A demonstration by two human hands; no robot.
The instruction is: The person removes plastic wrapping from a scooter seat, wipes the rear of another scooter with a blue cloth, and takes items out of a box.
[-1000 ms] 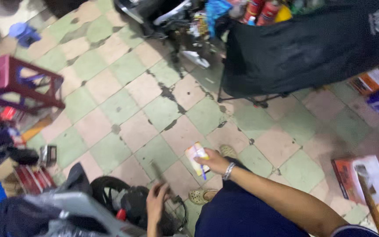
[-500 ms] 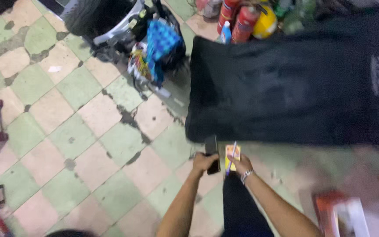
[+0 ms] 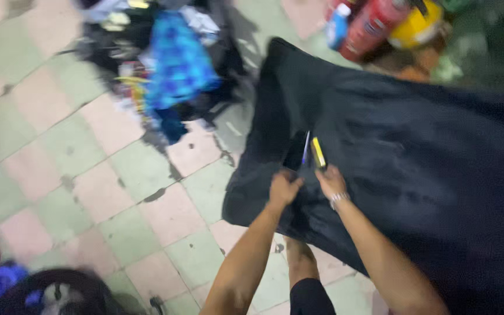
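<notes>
My left hand (image 3: 283, 188) holds a flat black object (image 3: 296, 150) that looks like a phone, raised over a large black cloth (image 3: 415, 151). My right hand (image 3: 331, 179), with a bracelet on the wrist, grips a small yellow and white packet (image 3: 318, 153) just to the right of the black object. Both hands sit close together at the cloth's near left part. The view is blurred.
A heap of black and blue bags and clothes (image 3: 170, 64) lies on the pink and green tiled floor (image 3: 106, 175) at the upper left. Red canisters (image 3: 374, 23) and a yellow item (image 3: 415, 23) stand beyond the cloth. A dark round object (image 3: 59, 291) sits at the bottom left.
The view has swung toward the black cloth. My two hands have come together and moved forward over the cloth, each still holding its object.
</notes>
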